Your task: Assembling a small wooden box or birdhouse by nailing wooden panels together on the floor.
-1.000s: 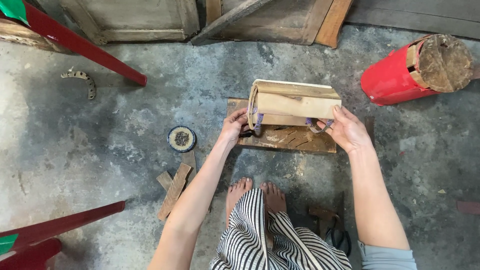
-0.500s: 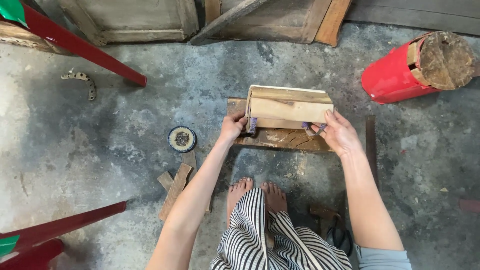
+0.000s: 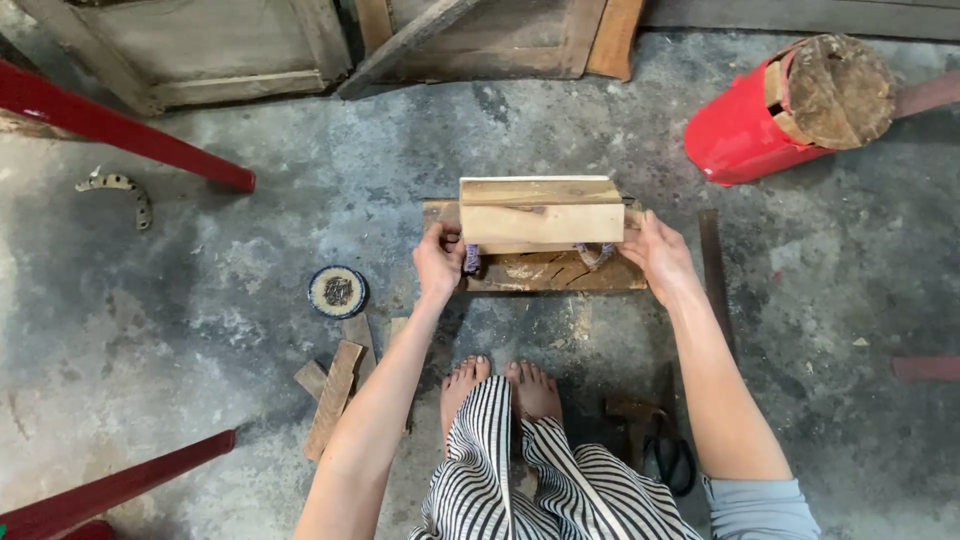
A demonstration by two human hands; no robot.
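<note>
While both hands close on its ends, the pale wooden block [image 3: 541, 212] sits on a rough plank [image 3: 545, 272] on the concrete floor [image 3: 200, 300]. Left hand [image 3: 438, 262] grips its left end, right hand [image 3: 658, 256] its right end, ahead of 2 bare feet [image 3: 500, 385].

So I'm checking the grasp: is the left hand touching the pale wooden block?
Touching. The head view shows the left hand closed on the left end of the pale wooden block, no gap visible.
</note>
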